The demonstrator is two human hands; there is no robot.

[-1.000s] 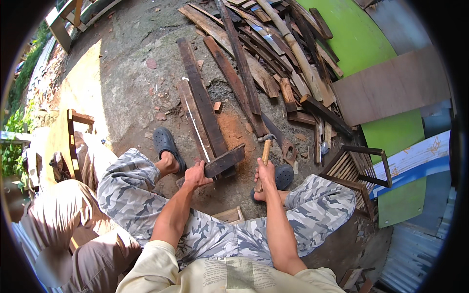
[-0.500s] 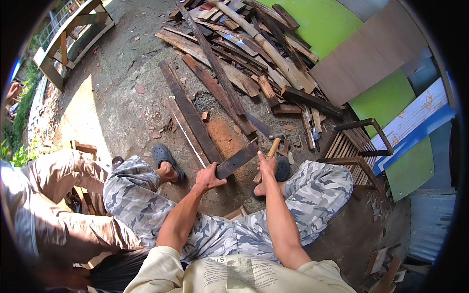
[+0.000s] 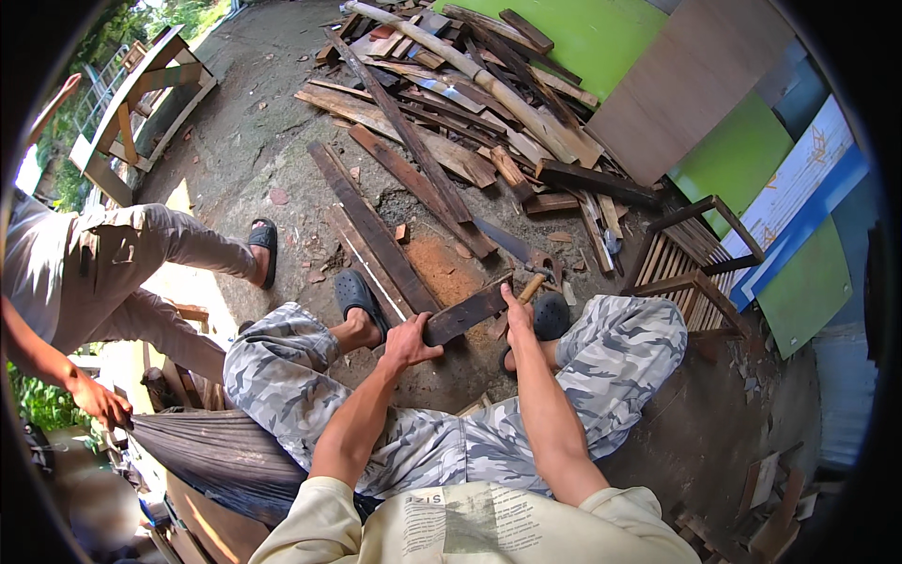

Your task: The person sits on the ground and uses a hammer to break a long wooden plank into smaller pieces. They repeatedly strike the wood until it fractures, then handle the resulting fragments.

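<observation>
A short dark wooden board (image 3: 467, 314) is held level between my two hands, low in front of my knees. My left hand (image 3: 411, 341) is closed round its left end. My right hand (image 3: 518, 312) grips its right end, thumb on top. A light wooden tool handle (image 3: 533, 286) sticks out beside my right thumb and appears held in the same hand; its other end is mostly hidden. Just beyond, a handsaw (image 3: 503, 240) lies on the ground near orange sawdust (image 3: 442, 274). Long dark planks (image 3: 371, 226) lie ahead of my left hand.
A heap of scrap wood (image 3: 460, 103) lies ahead. A slatted wooden frame (image 3: 695, 268) and leaning panels (image 3: 695, 94) stand at the right. On the left, another person (image 3: 113, 254) stands close, one hand on dark cloth (image 3: 221, 451). A wooden bench-like frame (image 3: 141, 103) stands far left.
The other person at the left has shifted, with a sandalled foot now planted forward and the dark cloth stretched out. My hands keep hold of the board, which has barely moved.
</observation>
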